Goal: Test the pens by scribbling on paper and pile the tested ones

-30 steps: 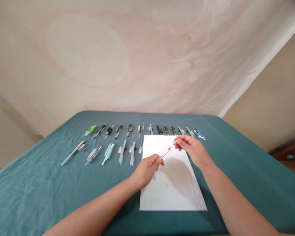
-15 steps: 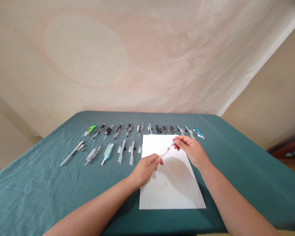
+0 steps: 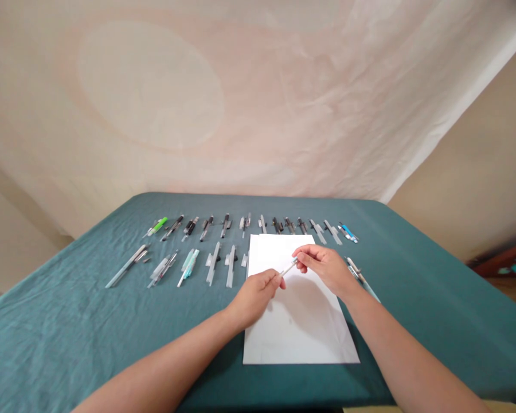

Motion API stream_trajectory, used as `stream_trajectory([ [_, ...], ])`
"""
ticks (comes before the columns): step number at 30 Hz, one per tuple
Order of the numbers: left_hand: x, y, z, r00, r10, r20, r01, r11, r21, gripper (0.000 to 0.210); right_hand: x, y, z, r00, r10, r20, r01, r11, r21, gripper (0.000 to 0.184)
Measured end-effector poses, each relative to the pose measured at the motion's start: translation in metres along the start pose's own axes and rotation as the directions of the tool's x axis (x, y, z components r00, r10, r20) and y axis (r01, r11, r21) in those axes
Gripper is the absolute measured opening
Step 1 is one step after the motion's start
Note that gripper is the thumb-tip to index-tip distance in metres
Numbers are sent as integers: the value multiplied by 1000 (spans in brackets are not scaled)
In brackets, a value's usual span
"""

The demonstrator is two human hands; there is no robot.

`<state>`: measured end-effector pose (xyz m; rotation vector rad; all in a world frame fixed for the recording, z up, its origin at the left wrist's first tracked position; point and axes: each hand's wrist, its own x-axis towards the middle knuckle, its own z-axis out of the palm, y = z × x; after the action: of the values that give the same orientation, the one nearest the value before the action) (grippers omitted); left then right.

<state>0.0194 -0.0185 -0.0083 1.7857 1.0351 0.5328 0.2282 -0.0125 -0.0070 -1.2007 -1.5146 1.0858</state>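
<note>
My left hand [image 3: 260,289] is closed in a pinch on a thin white pen refill [image 3: 288,268], above the sheets of white paper [image 3: 301,338]. The refill slants up to the right. At its far end, my right hand [image 3: 320,267] pinches a small light-blue piece [image 3: 294,261], perhaps a tip cap. This piece meets the refill's end, and the fingers partly cover it. Whether it sits fully over the tip I cannot tell.
Pens in parts lie in two rows on the green cloth [image 3: 69,338]: a green pen [image 3: 158,226], blue pen parts [image 3: 348,232], a turquoise pen [image 3: 191,264] and several black and clear ones. Pen parts [image 3: 361,276] lie partly behind my right forearm. A pale curtain hangs behind.
My right hand has moved left and slightly down, bringing the small light-blue piece onto the refill's tip, where a gap was before. The left hand has stayed nearly still.
</note>
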Motion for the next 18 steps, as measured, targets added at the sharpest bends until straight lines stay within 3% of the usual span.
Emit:
stream_trajectory([
  [9,3,-3,2,1000,-6,-18,6,1000,-6,34,1,2,4,1000,2,-7,-1,1000,14,34],
  [13,6,-4,0,1000,-14,-25,8,978,-208,36,0,-2,12,999,-15,-52,20,995,98,34],
  [18,9,-4,-4,988,-1,-156,-83,843,-532,28,-5,-1,21,995,46,92,-45,999,-12,27],
])
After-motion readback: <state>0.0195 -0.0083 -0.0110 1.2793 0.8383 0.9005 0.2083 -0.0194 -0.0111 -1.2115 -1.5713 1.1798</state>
